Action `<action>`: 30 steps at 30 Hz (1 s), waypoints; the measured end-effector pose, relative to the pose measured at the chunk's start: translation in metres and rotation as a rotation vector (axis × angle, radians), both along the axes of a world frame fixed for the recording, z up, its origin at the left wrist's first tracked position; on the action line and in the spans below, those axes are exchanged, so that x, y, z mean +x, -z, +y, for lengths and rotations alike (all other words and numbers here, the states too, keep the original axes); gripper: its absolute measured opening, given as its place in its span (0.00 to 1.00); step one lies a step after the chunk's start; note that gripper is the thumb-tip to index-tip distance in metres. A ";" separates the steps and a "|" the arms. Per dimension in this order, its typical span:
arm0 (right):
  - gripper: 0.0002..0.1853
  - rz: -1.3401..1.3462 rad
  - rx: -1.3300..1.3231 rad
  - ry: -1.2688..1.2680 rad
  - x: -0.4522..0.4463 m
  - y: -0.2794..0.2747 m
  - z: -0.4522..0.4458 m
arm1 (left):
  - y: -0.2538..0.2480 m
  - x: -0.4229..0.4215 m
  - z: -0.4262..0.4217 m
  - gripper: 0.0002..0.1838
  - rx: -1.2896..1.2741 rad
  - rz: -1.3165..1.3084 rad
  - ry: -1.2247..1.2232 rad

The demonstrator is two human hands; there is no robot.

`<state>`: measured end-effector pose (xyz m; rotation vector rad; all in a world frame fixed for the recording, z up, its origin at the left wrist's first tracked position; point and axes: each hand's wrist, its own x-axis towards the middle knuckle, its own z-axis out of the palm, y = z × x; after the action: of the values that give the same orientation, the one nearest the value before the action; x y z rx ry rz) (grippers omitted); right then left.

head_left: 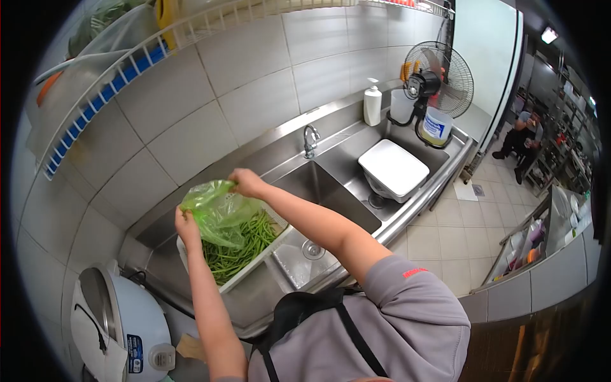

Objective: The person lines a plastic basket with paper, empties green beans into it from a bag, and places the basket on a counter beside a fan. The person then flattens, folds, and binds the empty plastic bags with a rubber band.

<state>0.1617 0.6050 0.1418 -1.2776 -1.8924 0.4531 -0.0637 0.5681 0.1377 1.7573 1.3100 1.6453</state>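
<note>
A thin green plastic bag (223, 213) is stretched between my two hands. My left hand (187, 224) is closed on the bag's left edge, and my right hand (247, 183) pinches its upper right edge. Beneath the bag, long green beans (238, 258) fill a white tray (253, 262) at the left end of the steel sink. The bag hangs over the beans and covers part of them; some green shows through it.
A faucet (310, 141) rises behind the sink basins. To the right are a white lidded container (393, 168), a pump bottle (372, 105) and a fan (439, 79). A rice cooker (121, 325) stands lower left, below a wire shelf (114, 83). A person (526, 137) sits far right.
</note>
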 end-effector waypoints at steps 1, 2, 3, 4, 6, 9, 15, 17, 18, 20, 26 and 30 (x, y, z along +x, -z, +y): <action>0.18 0.137 0.079 0.056 -0.003 -0.005 0.000 | -0.004 -0.003 -0.004 0.10 -0.001 0.098 -0.073; 0.17 0.128 0.173 0.052 -0.008 -0.008 -0.001 | -0.005 -0.005 -0.010 0.10 -0.008 0.193 -0.146; 0.16 -0.077 0.171 -0.005 -0.011 -0.008 -0.004 | -0.008 -0.006 -0.017 0.10 -0.020 0.292 -0.213; 0.16 -0.274 0.166 -0.057 -0.011 -0.006 -0.009 | -0.009 -0.011 -0.018 0.12 -0.040 0.375 -0.247; 0.14 -0.323 0.208 -0.035 -0.015 -0.011 -0.013 | 0.015 -0.036 -0.006 0.11 0.124 0.460 -0.375; 0.13 -0.196 0.296 0.118 -0.014 -0.029 -0.004 | 0.010 -0.030 0.011 0.13 0.139 0.429 -0.399; 0.23 -0.174 0.152 -0.057 -0.049 -0.021 0.005 | -0.020 0.008 -0.022 0.24 0.037 0.124 -0.005; 0.25 -0.166 -0.009 -0.285 -0.050 -0.038 -0.004 | -0.001 0.006 0.000 0.29 0.078 0.040 0.103; 0.23 0.019 -0.047 -0.293 -0.049 -0.039 -0.004 | -0.012 0.009 -0.011 0.23 0.021 0.056 0.057; 0.22 0.214 -0.166 -0.274 -0.035 -0.060 -0.009 | -0.022 -0.001 -0.017 0.12 0.016 0.284 -0.226; 0.11 -0.147 0.146 0.028 -0.005 -0.071 -0.007 | -0.032 -0.020 -0.029 0.09 0.057 0.191 -0.380; 0.09 -0.172 0.240 -0.003 -0.003 -0.063 -0.001 | -0.031 -0.017 -0.030 0.10 0.059 0.178 -0.451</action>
<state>0.1592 0.6044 0.2046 -1.1845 -2.0212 0.1146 -0.0802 0.5381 0.1684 1.7661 1.8670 1.7992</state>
